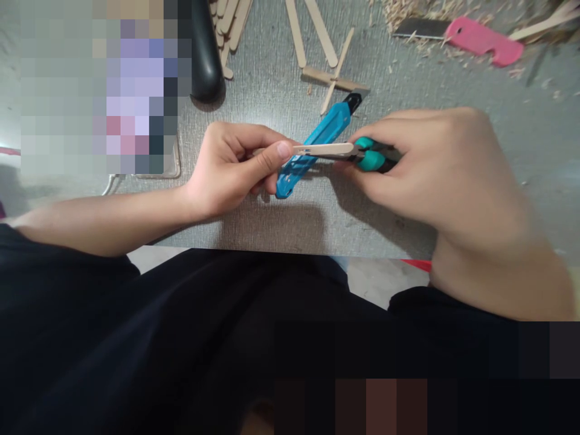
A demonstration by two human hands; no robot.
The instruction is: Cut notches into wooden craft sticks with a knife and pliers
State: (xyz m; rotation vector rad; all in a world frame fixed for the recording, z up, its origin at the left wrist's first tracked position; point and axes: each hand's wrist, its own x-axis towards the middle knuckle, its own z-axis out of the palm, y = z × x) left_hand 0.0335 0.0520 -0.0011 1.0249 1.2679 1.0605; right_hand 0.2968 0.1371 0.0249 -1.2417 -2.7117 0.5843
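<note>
A pale wooden stick lies level above the blue utility knife, gripped at both ends.

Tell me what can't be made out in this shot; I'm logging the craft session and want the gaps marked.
Head view only:
- Green-handled tool: the right hand covers its handles; its tip is hidden at the wooden stick.
- Blue utility knife: middle hidden by the stick and the left hand.
- Pink-handled tool: motion-blurred.
- Upper left: pixelated patch.

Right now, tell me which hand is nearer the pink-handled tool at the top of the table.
Right. The right hand sits below the pink-handled tool, on the same side; the left hand is much farther left, pinching the wooden stick.
</note>
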